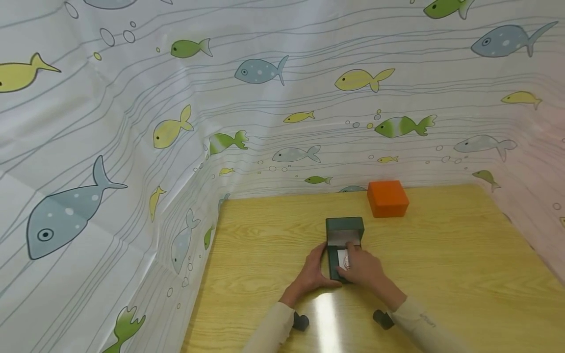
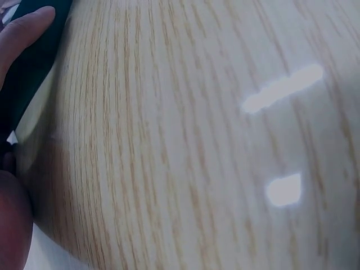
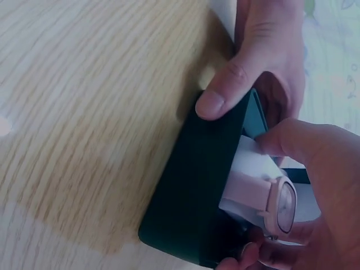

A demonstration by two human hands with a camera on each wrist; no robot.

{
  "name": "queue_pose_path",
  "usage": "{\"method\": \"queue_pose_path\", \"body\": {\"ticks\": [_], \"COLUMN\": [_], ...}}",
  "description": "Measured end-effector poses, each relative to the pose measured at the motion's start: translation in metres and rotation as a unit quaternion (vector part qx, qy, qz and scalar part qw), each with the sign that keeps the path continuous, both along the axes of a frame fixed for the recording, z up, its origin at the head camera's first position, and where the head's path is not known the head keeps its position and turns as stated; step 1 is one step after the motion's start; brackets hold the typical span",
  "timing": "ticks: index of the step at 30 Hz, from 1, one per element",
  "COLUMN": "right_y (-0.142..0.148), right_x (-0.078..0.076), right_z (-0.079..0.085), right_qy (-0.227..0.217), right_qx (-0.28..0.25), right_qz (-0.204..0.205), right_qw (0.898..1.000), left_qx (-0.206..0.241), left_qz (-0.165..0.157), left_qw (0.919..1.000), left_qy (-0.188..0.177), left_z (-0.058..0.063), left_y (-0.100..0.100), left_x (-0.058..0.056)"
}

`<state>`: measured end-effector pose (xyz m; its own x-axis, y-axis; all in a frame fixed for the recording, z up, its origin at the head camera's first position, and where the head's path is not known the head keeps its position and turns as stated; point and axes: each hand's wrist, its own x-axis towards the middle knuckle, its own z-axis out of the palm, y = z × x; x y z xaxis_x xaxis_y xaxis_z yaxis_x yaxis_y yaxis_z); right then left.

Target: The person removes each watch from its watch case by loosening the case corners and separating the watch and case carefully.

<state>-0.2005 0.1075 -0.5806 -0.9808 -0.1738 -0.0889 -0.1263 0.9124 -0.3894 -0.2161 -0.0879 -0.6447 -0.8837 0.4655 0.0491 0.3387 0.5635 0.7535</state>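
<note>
A dark green hinged box stands on the table in the head view with its lid raised. My left hand grips the box from the left, its thumb laid along the near wall, as the right wrist view shows. Inside the box is a white cushion with a pale pink wristwatch wrapped round it, dial outward. My right hand reaches in from the right, and its thumb and fingers pinch the cushion from both sides around the watch. In the left wrist view only part of the left hand and a box wall show.
An orange box sits at the back of the wood-grain table, behind and right of the green one. Fish-patterned white sheeting rises along the table's back and sides. Black wrist devices sit at both sleeves.
</note>
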Motion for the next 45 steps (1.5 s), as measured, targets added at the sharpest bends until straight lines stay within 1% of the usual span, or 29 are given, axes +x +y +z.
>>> {"method": "queue_pose_path", "body": {"ticks": [6, 12, 21, 22, 25, 27, 29, 32, 34, 37, 39, 42, 44, 45], "right_y": [0.001, 0.002, 0.008, 0.009, 0.012, 0.012, 0.012, 0.013, 0.013, 0.014, 0.014, 0.014, 0.014, 0.014], "right_x": [0.001, 0.003, 0.004, 0.003, 0.003, 0.003, 0.002, 0.000, -0.002, -0.003, -0.002, 0.000, 0.002, 0.003], "right_z": [-0.003, 0.000, 0.000, -0.001, -0.002, -0.001, 0.000, 0.003, 0.003, 0.005, 0.007, 0.008, 0.008, 0.008], "right_qy": [0.012, 0.014, 0.018, 0.020, 0.031, 0.036, 0.040, 0.045, 0.054, 0.068, 0.071, 0.065, 0.061, 0.059], "right_qx": [-0.007, -0.044, -0.102, -0.107, -0.110, -0.111, -0.108, -0.113, -0.111, -0.114, -0.116, -0.118, -0.118, -0.118], "right_qz": [-0.009, -0.027, -0.046, -0.047, -0.043, -0.035, -0.027, -0.019, -0.019, -0.013, -0.007, 0.000, 0.002, 0.002], "right_qw": [1.000, 0.999, 0.994, 0.993, 0.992, 0.993, 0.993, 0.992, 0.992, 0.991, 0.991, 0.991, 0.991, 0.991], "left_qx": [-0.002, -0.003, -0.009, -0.006, 0.019, 0.047, 0.082, 0.133, 0.166, 0.208, 0.232, 0.257, 0.278, 0.288], "left_qz": [-0.001, -0.001, 0.016, 0.016, 0.022, 0.026, 0.035, 0.046, 0.055, 0.081, 0.109, 0.145, 0.158, 0.159], "left_qw": [1.0000, 0.9999, 0.9995, 0.9993, 0.9972, 0.9933, 0.9873, 0.9793, 0.9737, 0.9652, 0.9576, 0.9499, 0.9438, 0.9415], "left_qy": [0.001, -0.015, -0.028, -0.032, -0.069, -0.102, -0.132, -0.146, -0.146, -0.136, -0.131, -0.103, -0.082, -0.071], "left_z": [-0.002, -0.003, 0.001, 0.002, 0.004, 0.005, 0.007, 0.008, 0.008, 0.008, 0.007, 0.005, 0.005, 0.006], "left_y": [0.003, 0.005, 0.007, 0.007, 0.005, 0.001, -0.003, -0.008, -0.008, -0.006, -0.004, -0.003, -0.001, 0.000], "left_x": [-0.001, -0.002, 0.002, 0.003, 0.003, 0.003, 0.001, -0.002, -0.005, -0.008, -0.008, -0.006, -0.005, -0.005]}}
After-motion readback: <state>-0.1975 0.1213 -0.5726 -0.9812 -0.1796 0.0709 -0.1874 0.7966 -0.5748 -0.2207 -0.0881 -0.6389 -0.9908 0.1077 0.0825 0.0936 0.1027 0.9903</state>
